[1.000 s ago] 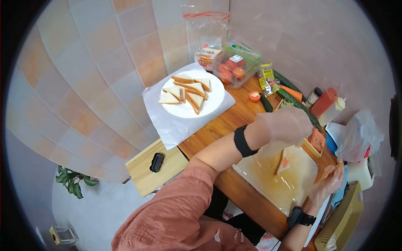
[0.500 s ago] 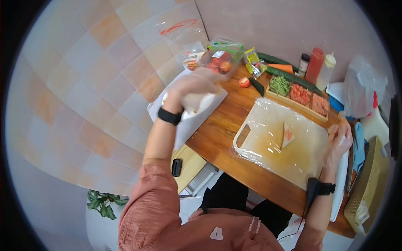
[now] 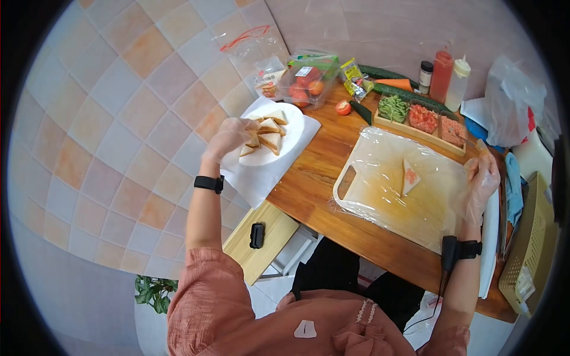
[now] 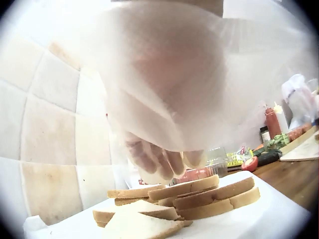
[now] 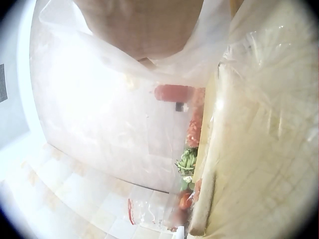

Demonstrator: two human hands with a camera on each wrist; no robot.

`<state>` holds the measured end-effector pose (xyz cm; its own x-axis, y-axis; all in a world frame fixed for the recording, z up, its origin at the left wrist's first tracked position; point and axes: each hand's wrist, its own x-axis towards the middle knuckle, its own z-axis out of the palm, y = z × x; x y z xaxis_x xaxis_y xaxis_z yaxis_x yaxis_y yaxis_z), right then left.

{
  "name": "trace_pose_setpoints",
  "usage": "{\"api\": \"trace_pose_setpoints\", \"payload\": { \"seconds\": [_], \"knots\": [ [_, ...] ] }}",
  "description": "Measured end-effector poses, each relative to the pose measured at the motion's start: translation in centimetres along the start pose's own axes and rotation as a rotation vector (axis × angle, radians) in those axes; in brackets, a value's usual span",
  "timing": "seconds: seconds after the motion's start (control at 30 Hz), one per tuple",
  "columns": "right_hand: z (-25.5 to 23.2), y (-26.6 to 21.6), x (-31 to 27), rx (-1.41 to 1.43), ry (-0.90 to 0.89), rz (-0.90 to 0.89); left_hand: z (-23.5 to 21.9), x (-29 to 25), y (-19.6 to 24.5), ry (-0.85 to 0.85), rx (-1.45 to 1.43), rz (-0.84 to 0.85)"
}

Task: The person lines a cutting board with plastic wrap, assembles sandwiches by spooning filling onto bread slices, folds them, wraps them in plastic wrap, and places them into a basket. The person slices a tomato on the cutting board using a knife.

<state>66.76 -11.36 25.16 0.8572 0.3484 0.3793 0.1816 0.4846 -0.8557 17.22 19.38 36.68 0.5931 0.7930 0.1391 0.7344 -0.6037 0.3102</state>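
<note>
In the head view, my left hand, in a clear plastic glove, reaches over the left side of a white plate. Its fingers hang loosely beside several bread triangles piled there. The left wrist view shows those fingertips just above the bread crusts, with nothing held. One bread triangle with pink-orange topping lies on the film-covered cutting board. My right hand, also gloved, is at the board's right edge, fingers curled round a thin utensil; its far end is unclear.
Behind the board stands a wooden box of chopped green, red and pink fillings. Cucumbers, a carrot, a halved tomato and sauce bottles line the wall. A tomato container sits behind the plate; a basket stands right.
My left hand has swung left from above the board and filling box to the bread plate. My right hand stays near the board's right edge. The head view has shifted.
</note>
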Motion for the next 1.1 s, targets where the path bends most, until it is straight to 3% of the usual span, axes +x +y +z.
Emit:
{"api": "trace_pose_setpoints", "payload": {
  "seconds": [0.03, 0.17, 0.37, 0.43, 0.47, 0.63, 0.7, 0.8, 0.87, 0.97, 1.0, 1.1],
  "knots": [
    [0.2, -0.2, -0.1, -0.001, 0.003, -0.001, 0.1, 0.1, 0.5, 0.032, 0.020, -0.068],
    [1.0, -1.4, -0.8, -0.016, 0.018, 0.010, 0.8, 2.4, -0.1, 0.087, 0.078, -0.044],
    [1.1, -1.6, -0.9, -0.027, 0.027, 0.005, 2.4, 4.8, -0.5, -0.078, 0.125, 0.018],
    [1.1, -1.7, -0.9, -0.038, 0.042, -0.019, 3.4, 5.6, -1.3, -0.078, 0.259, 0.221],
    [1.3, -1.9, -1.1, -0.020, 0.012, -0.035, 3.7, 5.8, -1.3, -0.106, 0.281, 0.111],
    [1.1, -1.9, -1.6, -0.132, 0.018, -0.075, 3.6, 5.9, -0.1, -0.134, 0.406, 0.279],
    [1.1, -1.5, -1.8, -0.119, 0.047, -0.071, 4.1, 6.3, -0.5, -0.138, 0.362, 0.109],
    [0.9, -1.5, -1.8, -0.179, 0.041, -0.076, 3.6, 5.3, 1.9, -0.130, 0.317, 0.304],
    [0.9, -1.3, -1.6, -0.153, 0.052, -0.076, 3.1, 4.7, 3.7, -0.233, -0.157, -0.112],
    [1.1, -1.8, -1.7, -0.112, 0.033, -0.073, 3.3, 4.3, 3.7, -0.185, -0.020, 0.033],
    [1.2, -1.9, -1.6, -0.105, 0.031, -0.063, 4.0, 5.1, 1.2, -0.106, 0.133, 0.221],
    [1.3, -1.9, -1.6, -0.100, 0.035, -0.045, 4.5, 5.7, -0.9, -0.091, 0.160, 0.215]
  ]
}}
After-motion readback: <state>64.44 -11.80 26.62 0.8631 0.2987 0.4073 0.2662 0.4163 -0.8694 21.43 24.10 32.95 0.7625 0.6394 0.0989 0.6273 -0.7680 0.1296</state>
